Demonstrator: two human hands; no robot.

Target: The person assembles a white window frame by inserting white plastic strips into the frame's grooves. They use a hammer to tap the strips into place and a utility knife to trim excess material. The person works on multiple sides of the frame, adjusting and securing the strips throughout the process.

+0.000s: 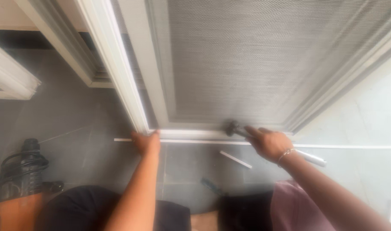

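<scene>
While left hand [146,142] presses white strip [191,140], right hand [269,143] grip clenched around hammer [272,143].

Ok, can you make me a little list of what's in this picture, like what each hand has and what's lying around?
left hand: presses on the bottom corner of the white-framed mesh screen door
right hand: grips a dark-headed hammer with a pale handle, head at the door's bottom rail
floor: grey tiles, with a long thin white strip and a short white strip piece
far left: orange and black power tool with coiled cable
</scene>
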